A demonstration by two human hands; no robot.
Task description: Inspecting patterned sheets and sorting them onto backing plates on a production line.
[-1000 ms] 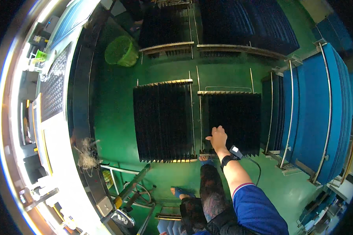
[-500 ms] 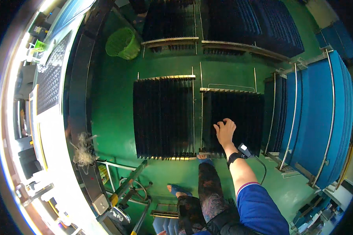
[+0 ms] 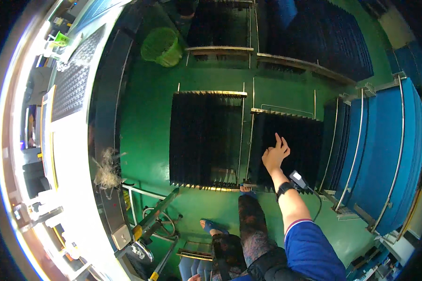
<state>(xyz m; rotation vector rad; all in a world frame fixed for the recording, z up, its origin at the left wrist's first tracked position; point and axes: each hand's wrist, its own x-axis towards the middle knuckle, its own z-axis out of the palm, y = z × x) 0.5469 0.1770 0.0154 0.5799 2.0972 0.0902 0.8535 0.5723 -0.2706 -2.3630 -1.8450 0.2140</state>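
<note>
My right hand, with a strap around its wrist, is over a rack of closely set black sheets. Its fingers are apart, some stretched forward, and nothing shows in them. I cannot tell whether the fingertips touch the sheets. A second rack of black sheets stands just left of it, with thin metal posts between the two. Only a bit of my left hand shows at the lower edge, near a small rack of pale blue-grey sheets; its fingers are mostly hidden.
Blue panels stand in a metal rack on the right. More dark racks line the far side, beside a green basket. At left runs a brightly lit bench, with a handwheel near its front and tangled fibres on its edge.
My right hand's fingers have uncurled and spread over the black sheets. The view has shifted, so the racks and bench appear farther right. My left hand still barely shows at the lower edge.
</note>
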